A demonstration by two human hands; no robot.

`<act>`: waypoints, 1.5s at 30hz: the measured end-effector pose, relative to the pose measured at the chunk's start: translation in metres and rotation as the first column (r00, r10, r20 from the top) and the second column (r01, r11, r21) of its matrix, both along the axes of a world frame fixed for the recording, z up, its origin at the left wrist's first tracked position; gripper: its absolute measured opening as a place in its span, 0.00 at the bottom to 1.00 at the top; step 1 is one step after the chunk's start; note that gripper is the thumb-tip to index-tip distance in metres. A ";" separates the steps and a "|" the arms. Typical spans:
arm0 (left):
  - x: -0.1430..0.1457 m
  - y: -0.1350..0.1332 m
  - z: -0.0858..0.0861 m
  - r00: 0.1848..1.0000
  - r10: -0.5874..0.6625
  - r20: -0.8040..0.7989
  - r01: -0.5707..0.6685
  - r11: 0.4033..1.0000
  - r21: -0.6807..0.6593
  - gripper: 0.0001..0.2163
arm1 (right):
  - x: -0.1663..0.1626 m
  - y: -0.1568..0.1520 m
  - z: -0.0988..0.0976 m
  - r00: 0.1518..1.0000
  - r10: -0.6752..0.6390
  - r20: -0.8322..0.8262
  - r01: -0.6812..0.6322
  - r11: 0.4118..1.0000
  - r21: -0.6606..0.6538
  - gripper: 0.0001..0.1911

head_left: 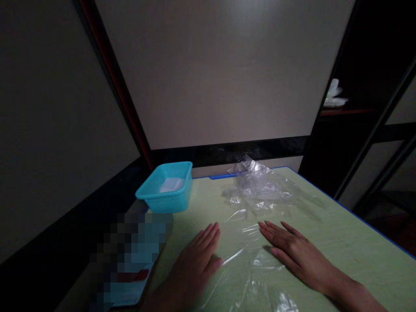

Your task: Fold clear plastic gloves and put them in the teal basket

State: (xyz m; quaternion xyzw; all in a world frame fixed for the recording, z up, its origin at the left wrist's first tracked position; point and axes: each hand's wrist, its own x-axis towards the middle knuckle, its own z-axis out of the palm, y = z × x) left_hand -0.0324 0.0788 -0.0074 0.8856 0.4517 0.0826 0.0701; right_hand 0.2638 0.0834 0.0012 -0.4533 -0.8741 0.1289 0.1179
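Note:
A clear plastic bag [242, 255] lies spread on the pale green table between my hands, with creases running along it. My left hand [196, 255] rests flat at its left side, fingers stretched out and holding nothing; its wrist is a little blurred. On the other side, my right hand [292, 247] lies palm down with its fingers extended, at the bag's right edge. Beyond both hands sits a crumpled heap of clear plastic [263, 184]. Whether it joins the spread piece I cannot tell.
A turquoise basin [169, 203] with something white inside stands at the table's back left corner. Below it, a partly pixelated bluish object [130, 292] lies along the left edge. The table [341, 242] has a blue rim and stands against pale panels [227, 78]. White items [334, 97] sit on a dark shelf.

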 end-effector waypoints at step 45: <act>0.078 -0.019 0.032 0.975 -0.216 -0.045 0.219 0.971 0.096 0.28 | 0.009 -0.042 0.004 0.999 -0.045 -0.003 0.045 0.996 0.083 0.22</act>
